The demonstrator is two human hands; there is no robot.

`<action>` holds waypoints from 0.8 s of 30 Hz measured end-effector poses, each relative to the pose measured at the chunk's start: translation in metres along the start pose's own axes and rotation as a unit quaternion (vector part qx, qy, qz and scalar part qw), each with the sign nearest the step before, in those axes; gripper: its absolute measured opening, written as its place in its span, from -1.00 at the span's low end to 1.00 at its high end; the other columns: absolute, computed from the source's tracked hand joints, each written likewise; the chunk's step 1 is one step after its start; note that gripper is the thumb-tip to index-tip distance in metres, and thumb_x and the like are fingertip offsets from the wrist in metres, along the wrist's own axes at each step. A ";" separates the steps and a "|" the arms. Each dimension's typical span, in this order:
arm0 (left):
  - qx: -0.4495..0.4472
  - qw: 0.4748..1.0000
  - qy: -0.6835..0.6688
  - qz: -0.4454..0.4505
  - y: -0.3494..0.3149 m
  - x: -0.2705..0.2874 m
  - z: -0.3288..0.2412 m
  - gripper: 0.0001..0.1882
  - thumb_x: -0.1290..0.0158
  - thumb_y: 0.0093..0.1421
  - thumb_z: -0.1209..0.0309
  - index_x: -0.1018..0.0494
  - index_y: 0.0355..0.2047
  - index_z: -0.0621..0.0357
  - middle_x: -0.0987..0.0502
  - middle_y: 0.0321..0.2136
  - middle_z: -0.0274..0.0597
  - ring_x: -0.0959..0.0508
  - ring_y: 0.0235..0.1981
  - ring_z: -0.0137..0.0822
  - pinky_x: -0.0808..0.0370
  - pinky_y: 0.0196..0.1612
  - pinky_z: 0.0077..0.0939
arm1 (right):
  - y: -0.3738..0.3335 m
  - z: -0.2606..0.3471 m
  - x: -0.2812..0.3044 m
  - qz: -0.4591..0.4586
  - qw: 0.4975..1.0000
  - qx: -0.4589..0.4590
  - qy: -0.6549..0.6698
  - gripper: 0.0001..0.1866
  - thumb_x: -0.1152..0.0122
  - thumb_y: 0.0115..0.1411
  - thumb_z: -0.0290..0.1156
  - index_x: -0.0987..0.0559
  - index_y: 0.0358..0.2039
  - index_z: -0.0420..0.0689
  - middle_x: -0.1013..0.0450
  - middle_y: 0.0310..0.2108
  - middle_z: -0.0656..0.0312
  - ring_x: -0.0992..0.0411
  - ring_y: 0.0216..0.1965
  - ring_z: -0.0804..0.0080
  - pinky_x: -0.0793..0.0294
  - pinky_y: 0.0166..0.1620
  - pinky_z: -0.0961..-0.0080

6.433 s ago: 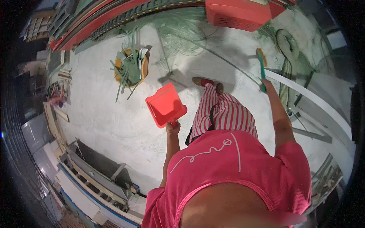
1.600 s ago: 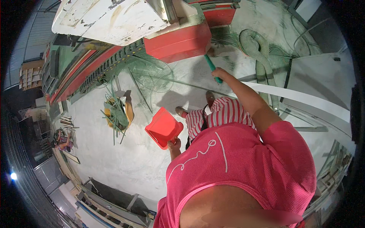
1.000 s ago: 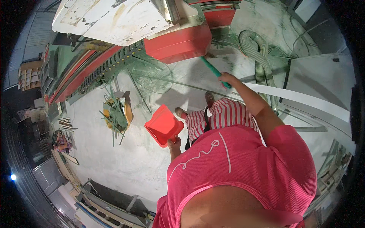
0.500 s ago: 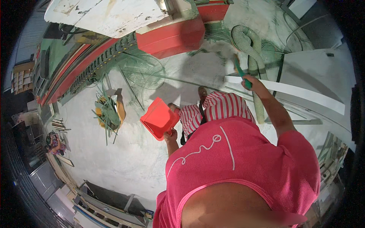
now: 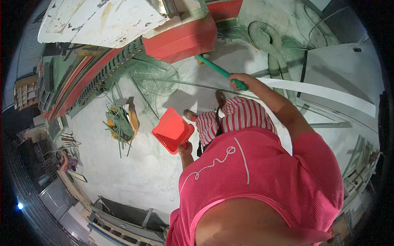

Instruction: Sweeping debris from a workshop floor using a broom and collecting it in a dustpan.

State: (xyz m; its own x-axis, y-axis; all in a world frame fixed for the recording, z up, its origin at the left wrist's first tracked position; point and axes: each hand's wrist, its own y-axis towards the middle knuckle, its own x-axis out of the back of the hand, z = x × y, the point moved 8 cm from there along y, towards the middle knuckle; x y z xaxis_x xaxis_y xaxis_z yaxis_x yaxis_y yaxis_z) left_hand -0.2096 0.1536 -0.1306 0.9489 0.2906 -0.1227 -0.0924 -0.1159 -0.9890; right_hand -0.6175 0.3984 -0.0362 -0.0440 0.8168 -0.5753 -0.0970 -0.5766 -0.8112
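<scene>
My left hand (image 5: 185,148) is closed on the handle of a red dustpan (image 5: 169,128), which is held just left of my striped trouser legs. My right hand (image 5: 241,81) grips a brush (image 5: 217,69) by its long green handle. The arm reaches forward, and the handle slants away to the left. Its brush head is small and partly hard to make out, beside the lower edge of a red machine base (image 5: 182,43). Pale dust and greenish residue lie on the floor (image 5: 164,78) around there.
A ribbed hose (image 5: 262,39) coils at the far right, with a long white curved strip (image 5: 328,95) nearer. On the left stands a yellow container (image 5: 134,119) heaped with green strips (image 5: 121,123). A thin rod (image 5: 143,95) lies on the floor.
My right hand has swung the brush left and forward, from beside the hose to the red machine base. The dustpan in my left hand has barely moved.
</scene>
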 end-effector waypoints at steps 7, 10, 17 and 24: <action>-0.086 0.992 0.051 0.073 -0.013 -0.033 -0.006 -0.79 0.20 -0.13 0.36 -0.35 -0.51 0.19 -0.44 -0.63 -0.20 -0.42 -0.66 -0.30 -0.42 -0.61 -0.57 | -0.129 0.009 0.040 -0.068 0.983 0.162 -0.059 -0.82 0.01 -0.03 -0.39 -0.23 -0.42 -0.10 -0.20 -0.68 0.33 -0.17 -0.74 0.70 -0.16 -0.72 0.79; -0.098 0.989 0.052 0.097 -0.009 -0.043 -0.002 -0.78 0.23 -0.12 0.36 -0.35 -0.51 0.19 -0.44 -0.62 -0.19 -0.42 -0.67 -0.30 -0.42 -0.60 -0.57 | -0.154 0.003 0.063 -0.100 0.984 0.147 0.011 -0.83 0.00 -0.03 -0.39 -0.23 -0.45 -0.12 -0.23 -0.66 0.32 -0.19 -0.71 0.69 -0.17 -0.71 0.79; -0.112 0.981 0.134 0.082 -0.001 -0.040 -0.004 -0.80 0.22 -0.14 0.36 -0.33 -0.54 0.19 -0.42 -0.65 -0.18 -0.41 -0.69 -0.27 -0.42 -0.62 -0.55 | -0.152 0.050 0.129 -0.104 0.735 0.451 -0.496 -0.90 0.01 -0.06 -0.54 -0.28 -0.52 -0.23 -0.27 -0.58 0.20 -0.24 -0.56 0.55 -0.25 -0.51 0.67; -0.075 0.994 0.074 0.038 -0.013 -0.040 -0.007 -0.80 0.19 -0.18 0.37 -0.33 -0.55 0.19 -0.43 -0.60 -0.18 -0.42 -0.68 -0.27 -0.42 -0.62 -0.53 | -0.093 0.060 0.183 -0.079 0.913 0.166 0.364 -0.88 0.03 -0.10 -0.56 -0.23 -0.60 -0.25 -0.20 -0.67 0.24 -0.24 -0.62 0.54 -0.27 -0.57 0.68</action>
State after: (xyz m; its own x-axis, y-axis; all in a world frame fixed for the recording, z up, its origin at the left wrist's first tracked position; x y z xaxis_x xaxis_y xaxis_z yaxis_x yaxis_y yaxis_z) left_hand -0.2442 0.1373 -0.1119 0.9758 0.1348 -0.1723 -0.1299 -0.2767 -0.9521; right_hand -0.6764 0.6029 -0.0595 0.6584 0.5894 -0.4681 -0.3453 -0.3161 -0.8837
